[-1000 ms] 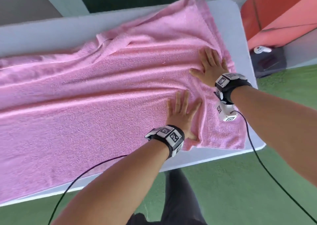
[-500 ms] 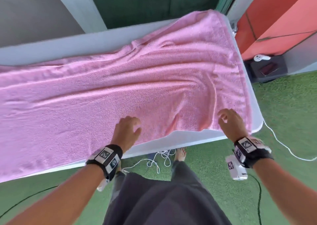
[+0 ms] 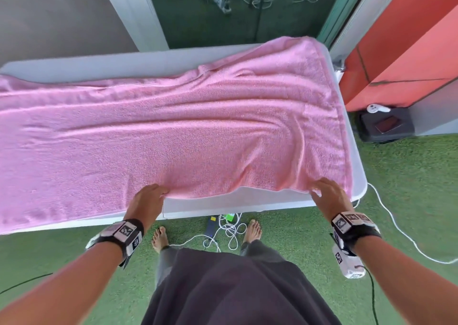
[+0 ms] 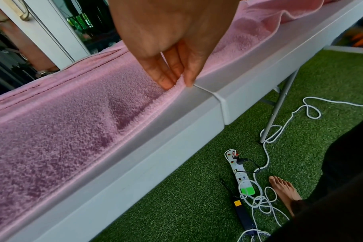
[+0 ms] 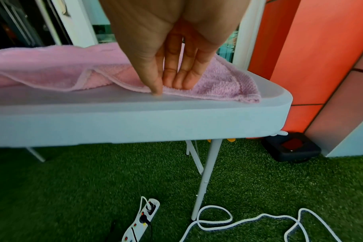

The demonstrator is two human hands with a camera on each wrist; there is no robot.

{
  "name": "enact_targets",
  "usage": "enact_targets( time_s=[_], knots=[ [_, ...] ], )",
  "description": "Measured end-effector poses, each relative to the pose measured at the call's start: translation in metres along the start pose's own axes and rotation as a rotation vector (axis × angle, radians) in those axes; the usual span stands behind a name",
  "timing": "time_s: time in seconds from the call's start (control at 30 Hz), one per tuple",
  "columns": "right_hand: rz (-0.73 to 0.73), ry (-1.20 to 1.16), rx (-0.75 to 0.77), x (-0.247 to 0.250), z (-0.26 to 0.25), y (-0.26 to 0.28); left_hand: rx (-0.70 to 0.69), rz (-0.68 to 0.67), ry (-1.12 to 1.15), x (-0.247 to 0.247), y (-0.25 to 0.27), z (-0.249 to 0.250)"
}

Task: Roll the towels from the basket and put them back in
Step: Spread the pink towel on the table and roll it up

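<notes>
Pink towel (image 3: 188, 136) lies spread lengthwise over the white desk (image 3: 247, 202), rumpled in long ridges, its far right end reaching the desk's back corner and its left part running out of the head view. Its near edge sits just inside the desk's front rim, lifted into a shallow arch between the two hands. The left hand (image 3: 146, 200) pinches that near hem, thumb under and fingertips (image 4: 166, 81) on top, raising a small peak of cloth. The right hand (image 3: 327, 196) is at the towel's near right corner; in the right wrist view its fingers (image 5: 176, 77) lie nearly straight on the cloth and the thumb tip meets the hem at the desk surface, so it appears to pinch the edge lightly. Under the desk, on green artificial turf (image 3: 409, 200), lie a white power strip (image 4: 238, 172) and looped white cable (image 5: 249, 219). A black box (image 3: 386, 125) sits by the orange wall (image 3: 406, 52).
</notes>
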State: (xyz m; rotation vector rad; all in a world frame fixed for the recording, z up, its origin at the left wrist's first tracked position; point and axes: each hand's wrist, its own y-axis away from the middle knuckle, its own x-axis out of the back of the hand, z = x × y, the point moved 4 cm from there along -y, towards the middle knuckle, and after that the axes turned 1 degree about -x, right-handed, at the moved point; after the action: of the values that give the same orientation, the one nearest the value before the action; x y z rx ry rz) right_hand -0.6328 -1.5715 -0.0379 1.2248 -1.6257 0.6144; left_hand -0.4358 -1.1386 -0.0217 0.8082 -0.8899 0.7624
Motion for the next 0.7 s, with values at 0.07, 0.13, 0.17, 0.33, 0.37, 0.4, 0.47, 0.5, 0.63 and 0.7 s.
enact_targets(
  time_s=[0.07,0.13,0.17,0.33,0.37,0.4,0.47,0.5,0.63,0.7],
  knots=[
    [-0.002,0.007,-0.018,0.0,0.003,-0.005,0.003,0.015,0.006,0.003,-0.004,0.003],
    [-0.022,0.005,-0.06,0.0,0.003,-0.009,0.011,0.029,0.02,0.004,-0.007,0.003],
    [-0.024,0.004,-0.087,0.001,0.004,-0.01,0.017,0.031,0.023,0.003,-0.008,0.002],
    [-0.001,-0.037,-0.216,0.013,0.022,0.01,0.011,0.051,0.031,0.003,-0.001,-0.003],
    [0.008,-0.048,-0.242,0.016,0.028,0.019,-0.001,0.054,0.031,0.003,0.003,-0.002],
    [0.003,-0.044,-0.271,0.017,0.032,0.029,-0.018,0.049,0.034,0.003,0.008,0.0],
    [-0.038,-0.007,-0.325,0.014,0.039,0.048,-0.036,-0.022,0.058,0.0,0.017,0.003],
    [-0.066,0.021,-0.351,0.012,0.04,0.057,-0.038,-0.085,0.08,-0.004,0.021,0.003],
    [-0.123,0.033,-0.353,-0.007,0.022,0.074,-0.022,-0.203,0.161,-0.009,0.034,-0.005],
    [-0.146,-0.033,-0.283,-0.024,-0.013,0.07,0.004,-0.162,0.169,-0.004,0.042,-0.019]
  ],
)
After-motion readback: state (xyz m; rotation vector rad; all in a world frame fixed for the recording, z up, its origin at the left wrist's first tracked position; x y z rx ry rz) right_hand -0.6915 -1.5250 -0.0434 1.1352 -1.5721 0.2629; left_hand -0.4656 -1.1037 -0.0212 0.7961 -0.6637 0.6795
